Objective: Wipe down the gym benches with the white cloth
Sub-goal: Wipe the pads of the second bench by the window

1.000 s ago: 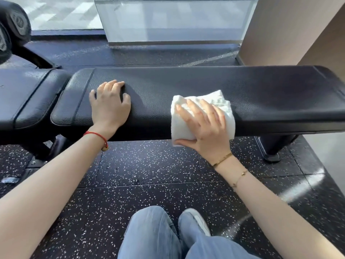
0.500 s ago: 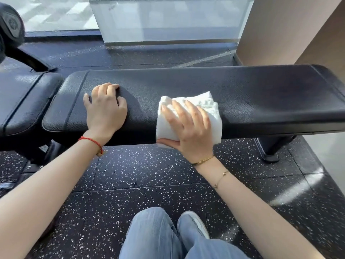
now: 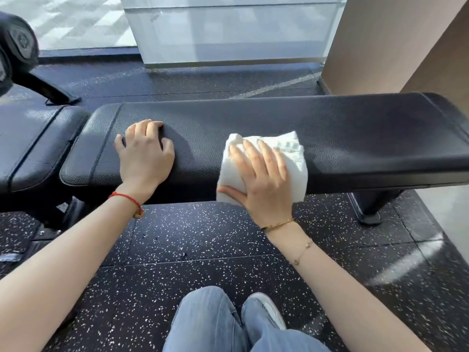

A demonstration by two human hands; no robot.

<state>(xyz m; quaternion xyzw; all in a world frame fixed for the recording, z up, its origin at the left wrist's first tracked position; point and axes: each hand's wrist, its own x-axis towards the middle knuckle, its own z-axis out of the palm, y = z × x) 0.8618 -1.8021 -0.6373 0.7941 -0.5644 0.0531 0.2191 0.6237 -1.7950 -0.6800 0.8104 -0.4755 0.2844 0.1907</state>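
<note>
A long black padded gym bench runs across the view from left to right. My right hand presses a folded white cloth onto the bench's top and front edge near the middle. Its fingers are spread on the cloth and the thumb is tucked under the cloth's lower edge. My left hand rests palm down on the pad near its left end with the fingers slightly curled, and holds nothing.
A second black pad adjoins the bench at the left, with a round roller pad above it. The bench's foot stands on speckled rubber floor. A tan wall rises at right. My jeans-clad knees are below.
My right hand slid the cloth a little to the left along the bench, closer to my left hand. The left hand stayed planted on the pad.
</note>
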